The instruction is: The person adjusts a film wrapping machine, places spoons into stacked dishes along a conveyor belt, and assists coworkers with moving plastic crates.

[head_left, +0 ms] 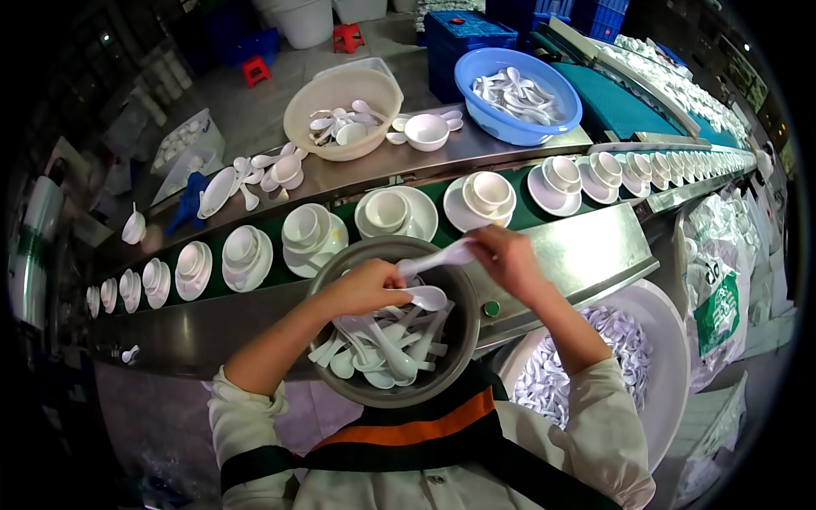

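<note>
Your left hand point(365, 287) and your right hand point(507, 259) are both up over the big gray bowl point(473, 333), and one white spoon, the upper spoon point(438, 257), runs between them like a little bridge. It is long from side to side, and it tips up a bit toward your right hand. Your right fingers pinch the end on that side, and the other end meets your left fingers. Your left hand is closed, with a lower spoon point(427, 297) in its grip. The round part of that one sticks out toward your right side, just under the upper spoon. Your fingers hide where the handle goes, so I can't tell if you have more spoons in there. Below your hands, a pile of spoons point(387, 348) sits in the gray bowl, with the spoons lying all sorts of ways. Past the bowl is the green belt point(524, 208) with its row of cups and plates. Your right hand is the nearer one to the small white cup point(490, 191) on its plate point(463, 208), which is just beyond your fingers.
</note>
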The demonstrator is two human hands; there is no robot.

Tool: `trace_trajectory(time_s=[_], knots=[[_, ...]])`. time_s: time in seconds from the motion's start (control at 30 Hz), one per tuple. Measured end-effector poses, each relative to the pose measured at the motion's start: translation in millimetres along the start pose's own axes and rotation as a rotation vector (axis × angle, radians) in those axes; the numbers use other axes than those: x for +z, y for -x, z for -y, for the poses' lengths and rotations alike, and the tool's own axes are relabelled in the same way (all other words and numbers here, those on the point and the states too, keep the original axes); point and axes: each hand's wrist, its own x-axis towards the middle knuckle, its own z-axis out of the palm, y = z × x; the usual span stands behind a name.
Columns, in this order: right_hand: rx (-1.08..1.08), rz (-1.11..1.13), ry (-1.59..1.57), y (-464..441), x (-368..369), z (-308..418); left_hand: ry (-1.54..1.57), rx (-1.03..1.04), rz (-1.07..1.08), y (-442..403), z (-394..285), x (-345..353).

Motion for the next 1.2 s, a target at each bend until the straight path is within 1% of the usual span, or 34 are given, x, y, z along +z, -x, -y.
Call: trace_trajectory(time_s=[0.03, 0.1, 0.17, 0.2, 0.23, 0.27, 0.3, 0.37, 0.4, 0.43, 0.47, 0.5, 0.53, 0.57, 0.6, 0.63, 0.67, 0.7, 0.73, 0.8, 0.83, 0.87, 0.9, 0.93, 0.97, 1.03, 1.07, 1.1, 1.13, 1.17, 1.2], knots=[[0.172, -0.024, -0.038, 1, 2, -16, -0.001, -0.001, -0.001, -1, 9, -1], [0.524, 0.097, -0.127, -1, 11, -55, -0.048, 0.062, -0.034, -1, 20, 2], [0.418, 0.05, 0.187, 2, 40, -94, -0.025, 0.039, -0.004, -1, 3, 4], [0.526, 0.067, 0.11, -3, 48, -96, -0.036, 0.066, -0.007, -4, -3, 5], [0.505, 0.051, 0.128, -8, 55, -98, -0.048, 0.091, -0.011, -7, -8, 5], [0.493, 0.083, 0.143, -8, 58, -100, -0.028, 0.101, -0.017, -9, -13, 5], [0.482, 0.118, 0.156, -10, 54, -90, -0.025, 0.092, -0.015, -13, -15, 2], [0.354, 0.071, 0.382, -13, 33, -58, -0.106, 0.135, -0.107, -21, -15, -4], [0.336, 0.055, 0.25, -14, 24, -54, -0.079, 0.137, -0.109, -32, -7, -6], [0.41, 0.088, -0.152, -15, 8, -35, -0.053, 0.136, -0.108, -42, 0, -7], [0.413, 0.119, -0.448, -15, -4, -17, -0.088, 0.093, -0.146, -41, -14, -10], [0.408, 0.137, -0.741, -13, -11, -7, 0.001, 0.055, -0.16, -43, -25, -9], [0.411, 0.129, -0.738, -10, -10, -9, 0.103, 0.064, -0.155, -47, -27, -6], [0.406, 0.172, -0.711, -6, -9, -13, 0.203, 0.077, -0.148, -51, -28, -3], [0.399, 0.213, -0.682, -5, -8, -19, 0.195, 0.088, -0.14, -53, -27, 0], [0.399, 0.2, -0.673, -3, -7, -30, 0.117, 0.128, -0.259, -52, -21, 4], [0.465, 0.134, -0.659, 1, -7, -46, 0.041, 0.164, -0.38, -48, -17, 7], [0.531, 0.07, -0.646, 6, -6, -63, -0.144, 0.095, -0.367, -37, -18, 4], [0.574, -0.001, -0.566, 11, -3, -82, -0.331, 0.026, -0.353, -23, -17, 1], [0.708, -0.032, -0.499, 15, 5, -116, -0.818, 0.044, -0.333, -12, 9, 15], [0.78, -0.036, -0.478, 14, 12, -125, -0.816, 0.043, -0.333, -14, 20, 23], [0.783, -0.04, -0.49, 14, 20, -133, -0.906, 0.04, -0.321, -18, 32, 29], [0.784, -0.044, -0.506, 11, 26, -138, -0.998, 0.033, -0.309, -21, 40, 32], [0.587, -0.054, -0.16, 7, 38, -149, -0.971, 0.111, -0.34, -22, 42, 29], [0.581, -0.057, -0.16, 11, 41, -160, -0.974, 0.111, -0.347, -22, 43, 27], [0.461, 0.025, 0.027, -2, 14, -93, -0.811, 0.296, -0.451, -17, 31, 19], [0.405, 0.044, -0.127, -5, 5, -65, -0.813, 0.297, -0.452, -13, 18, 14], [0.35, 0.066, -0.28, -7, -1, -39, -0.684, 0.298, -0.441, -9, -2, 9], [0.219, 0.111, -0.394, -9, -9, -8, -0.552, 0.297, -0.423, -7, -16, 6], [0.086, 0.155, -0.506, -9, -13, 12, -0.547, 0.296, -0.418, -8, -25, 6], [0.087, 0.154, -0.504, -8, -11, 14, -0.449, 0.361, -0.383, -10, -33, 5]])
